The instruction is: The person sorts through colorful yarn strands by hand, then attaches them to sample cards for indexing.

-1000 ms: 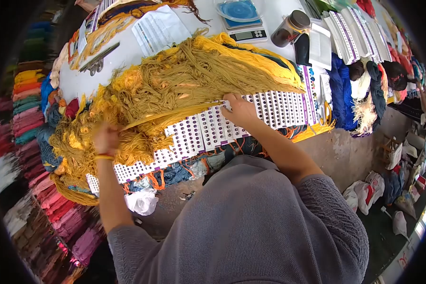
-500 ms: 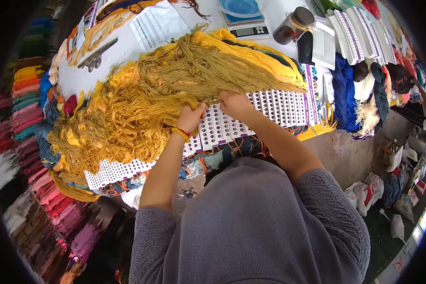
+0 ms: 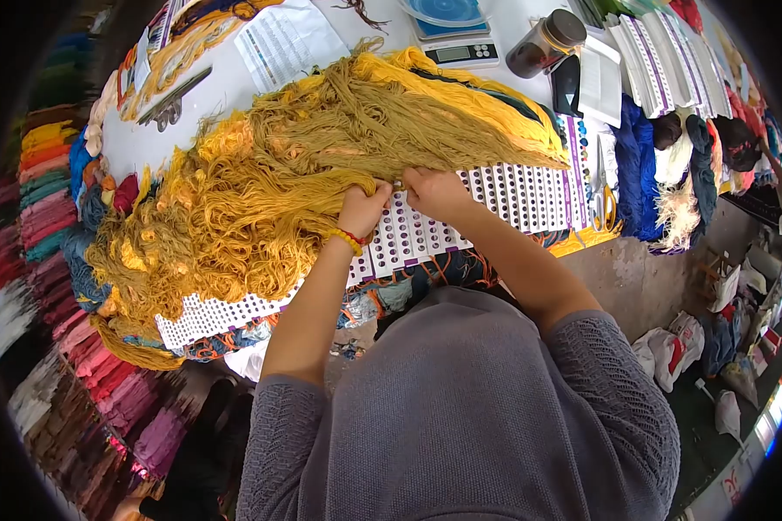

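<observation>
A big heap of loose yarn (image 3: pixel 235 204), golden yellow and olive, spreads over the table in front of me. My left hand (image 3: pixel 365 211), a red and yellow bracelet (image 3: pixel 346 240) at its wrist, is closed around a gathered end of the golden yarn. Close to its right, my right hand (image 3: pixel 436 193) is closed in a pinch at the heap's lower edge. A short bit of yarn shows between the two hands; its exact hold on the right is hidden by the fingers. Beneath both hands lie white cards with rows of punched holes (image 3: pixel 417 230).
Scissors with yellow handles (image 3: pixel 606 208) lie to the right, beside blue yarn hanks (image 3: pixel 639 174). Farther back are a digital scale (image 3: pixel 456 54), a dark-lidded jar (image 3: pixel 546 43), a printed sheet (image 3: pixel 288 42) and dark scissors (image 3: pixel 169 102). Coloured yarn stacks (image 3: pixel 91 347) stand at the left.
My left hand has moved slightly right and up, closer to the right hand, keeping its hold on the yarn. The right hand has shifted only a little.
</observation>
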Demonstrator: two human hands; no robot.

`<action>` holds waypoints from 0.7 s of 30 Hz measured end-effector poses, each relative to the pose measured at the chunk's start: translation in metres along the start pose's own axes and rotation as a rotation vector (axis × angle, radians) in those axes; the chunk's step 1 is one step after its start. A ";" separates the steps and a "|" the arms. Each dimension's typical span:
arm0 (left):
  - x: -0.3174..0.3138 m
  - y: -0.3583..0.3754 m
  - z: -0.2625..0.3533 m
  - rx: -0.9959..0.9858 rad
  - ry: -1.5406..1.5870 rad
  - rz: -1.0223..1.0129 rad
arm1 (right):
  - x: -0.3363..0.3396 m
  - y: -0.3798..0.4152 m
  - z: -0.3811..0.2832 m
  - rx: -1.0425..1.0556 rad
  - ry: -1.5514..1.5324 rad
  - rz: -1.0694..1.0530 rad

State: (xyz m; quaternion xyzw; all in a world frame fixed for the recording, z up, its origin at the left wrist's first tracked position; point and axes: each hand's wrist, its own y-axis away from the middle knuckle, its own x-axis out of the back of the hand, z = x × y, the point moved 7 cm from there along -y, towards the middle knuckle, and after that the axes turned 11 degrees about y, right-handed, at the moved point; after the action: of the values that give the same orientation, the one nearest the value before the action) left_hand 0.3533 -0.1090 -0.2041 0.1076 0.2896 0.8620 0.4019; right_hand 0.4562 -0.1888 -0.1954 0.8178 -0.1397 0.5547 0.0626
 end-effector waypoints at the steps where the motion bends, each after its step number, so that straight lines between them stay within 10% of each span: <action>1: -0.002 -0.002 0.004 -0.063 -0.013 -0.005 | 0.002 0.000 0.001 -0.003 0.001 0.001; 21: -0.021 -0.033 -0.023 0.102 -0.398 -0.093 | 0.009 0.012 0.017 -0.123 -0.350 0.129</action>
State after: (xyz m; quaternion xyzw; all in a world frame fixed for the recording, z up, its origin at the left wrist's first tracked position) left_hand 0.3785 -0.1179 -0.2409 0.2823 0.2523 0.7885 0.4846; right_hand 0.4706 -0.2057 -0.1940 0.8857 -0.2343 0.3975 0.0516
